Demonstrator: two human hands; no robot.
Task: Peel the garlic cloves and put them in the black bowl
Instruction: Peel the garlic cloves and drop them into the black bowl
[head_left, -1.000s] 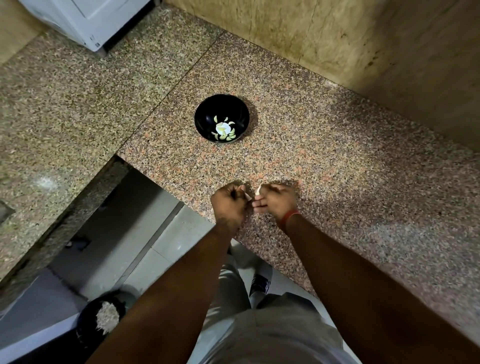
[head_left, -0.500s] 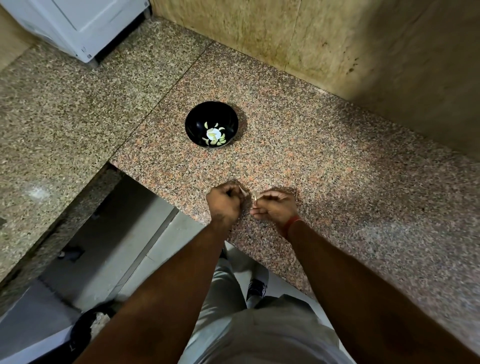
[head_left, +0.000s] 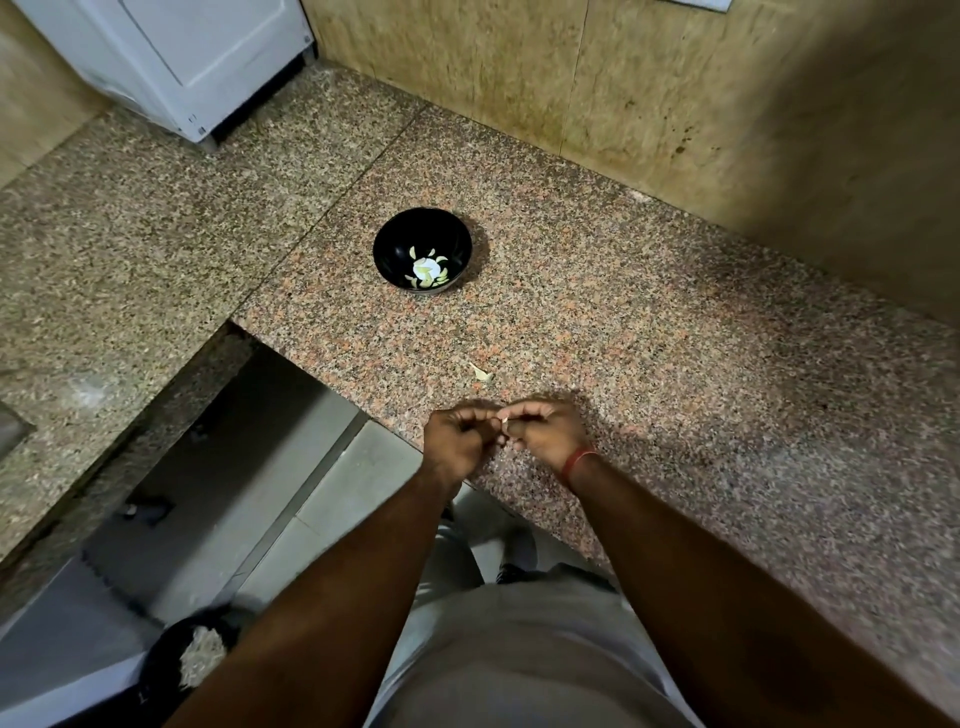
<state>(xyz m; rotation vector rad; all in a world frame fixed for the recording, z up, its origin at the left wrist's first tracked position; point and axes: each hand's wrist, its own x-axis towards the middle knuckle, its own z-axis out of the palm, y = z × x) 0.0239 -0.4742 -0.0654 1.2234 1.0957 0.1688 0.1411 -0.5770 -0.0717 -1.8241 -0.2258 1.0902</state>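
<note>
Speckled granite counter (head_left: 675, 364), tan stone-tiled wall (head_left: 675, 88), white appliance (head_left: 171, 57) at the corner, grey tiled floor (head_left: 332, 499)

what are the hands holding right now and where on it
Both hands, left and right, pinch one small garlic clove between their fingertips; which part of the clove each grips cannot be told.

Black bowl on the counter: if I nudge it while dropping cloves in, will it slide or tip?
The black bowl looks small, with only a few peeled cloves inside, so it is probably light. Its rounded sides suggest a narrow base, so it may rock. The granite counter looks polished, so it would likely slide.
</note>
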